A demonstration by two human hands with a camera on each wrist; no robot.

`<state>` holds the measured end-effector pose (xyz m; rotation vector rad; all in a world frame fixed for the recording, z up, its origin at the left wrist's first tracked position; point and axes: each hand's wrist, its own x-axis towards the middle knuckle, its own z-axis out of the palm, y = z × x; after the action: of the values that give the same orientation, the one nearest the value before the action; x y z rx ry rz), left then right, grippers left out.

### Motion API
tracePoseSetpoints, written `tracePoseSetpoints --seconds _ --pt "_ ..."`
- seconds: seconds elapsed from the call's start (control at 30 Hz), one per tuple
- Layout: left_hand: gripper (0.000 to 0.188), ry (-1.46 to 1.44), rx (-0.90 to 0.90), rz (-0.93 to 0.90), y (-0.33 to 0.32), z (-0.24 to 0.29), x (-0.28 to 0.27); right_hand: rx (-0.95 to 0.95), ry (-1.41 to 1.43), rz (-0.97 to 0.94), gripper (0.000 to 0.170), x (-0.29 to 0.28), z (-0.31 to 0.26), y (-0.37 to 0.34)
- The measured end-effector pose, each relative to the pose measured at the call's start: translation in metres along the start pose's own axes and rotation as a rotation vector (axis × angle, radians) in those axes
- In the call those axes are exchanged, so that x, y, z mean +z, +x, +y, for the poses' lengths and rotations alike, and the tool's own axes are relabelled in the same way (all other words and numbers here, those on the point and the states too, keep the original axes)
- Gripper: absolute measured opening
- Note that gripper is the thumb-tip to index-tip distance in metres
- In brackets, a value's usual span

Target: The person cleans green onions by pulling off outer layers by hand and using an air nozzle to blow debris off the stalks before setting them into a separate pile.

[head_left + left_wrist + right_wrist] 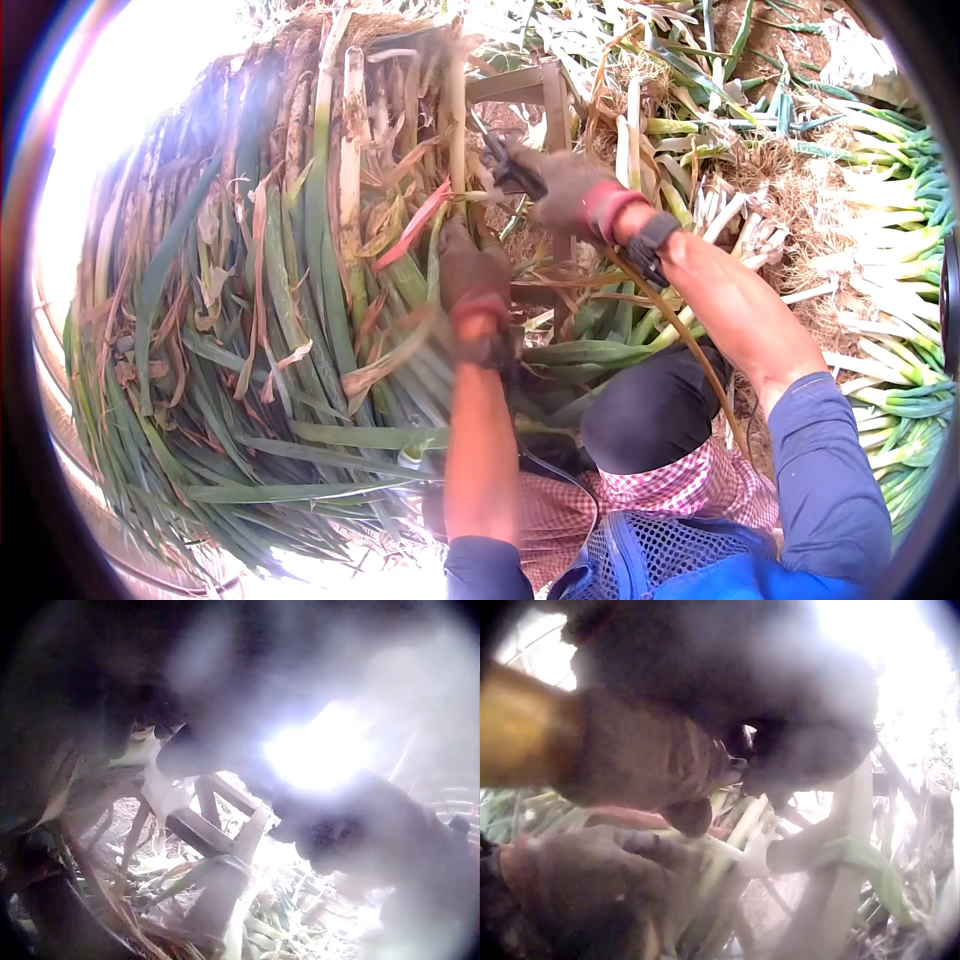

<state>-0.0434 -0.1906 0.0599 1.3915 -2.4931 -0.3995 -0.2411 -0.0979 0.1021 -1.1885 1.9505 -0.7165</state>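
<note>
Lining up across one stalk. Head view: a long, pale, leek-like stalk has its long axis pointing away from me, just beyond my left hand in a brown red-cuffed glove, by the right side of a big pile of green-and-white leek-like stalks. My right hand, gloved alike, is off to its right, fingers curled round a black hand tool whose tip slants up-left toward the stalk, so I judge the tool comes in crosswise. Left hand is nearer the stalk's bottom end; its grip is blurred, can't tell if clamped. Flat red ribbon just left of it.

Left wrist view: straight-edged brown frame visible; glare and shadow hide finger detail.

Right wrist view: yellow-green stems slant between my gloves; tool not discernible.
</note>
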Motion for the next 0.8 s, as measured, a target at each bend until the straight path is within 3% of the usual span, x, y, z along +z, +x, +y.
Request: tracePoseSetpoints --seconds 0.03,0.07,0.17,0.3,0.4,0.5,0.57,0.6,0.7,0.77,0.8 --pt "0.05 0.042 -0.113 -0.123 0.01 0.006 -0.004 0.0 0.001 0.0 0.056 -0.001 0.002 0.009" --pt "0.055 0.019 -0.109 -0.149 0.019 -0.004 0.002 0.008 -0.015 0.036 0.056 -0.006 -0.005 0.017" --pt "0.055 -0.052 -0.227 -0.219 0.029 -0.003 0.009 0.023 -0.03 0.088 0.056 -0.008 0.001 0.053" --pt "0.053 0.053 -0.124 -0.125 0.027 -0.011 0.015 -0.016 -0.084 0.153 0.054 -0.009 0.004 0.057" --pt "0.045 0.184 0.01 -0.218 0.024 -0.025 0.019 0.004 -0.003 -0.003 0.071 -0.007 0.009 0.038" --pt "0.038 0.366 -0.009 -0.451 0.013 -0.035 0.031 0.021 0.021 -0.044 0.061 -0.005 0.017 -0.004" --pt "0.034 0.217 -0.252 -0.354 -0.004 -0.033 0.04 0.008 0.033 -0.067 0.064 -0.002 0.02 -0.041" --pt "0.048 0.235 -0.303 -0.386 -0.013 -0.017 0.027 -0.007 0.045 -0.09 0.068 0.001 0.025 -0.059" --pt "0.047 0.238 -0.253 -0.333 -0.038 -0.028 0.032 -0.034 0.048 -0.276 0.089 0.012 0.051 -0.102" --pt "0.044 0.274 -0.199 -0.266 -0.054 -0.016 0.02 -0.206 0.017 -0.079 0.093 0.04 0.089 -0.12" --pt "0.042 0.298 -0.208 -0.286 -0.061 -0.015 0.018 -0.209 0.018 -0.079 0.093 0.039 0.093 -0.128"
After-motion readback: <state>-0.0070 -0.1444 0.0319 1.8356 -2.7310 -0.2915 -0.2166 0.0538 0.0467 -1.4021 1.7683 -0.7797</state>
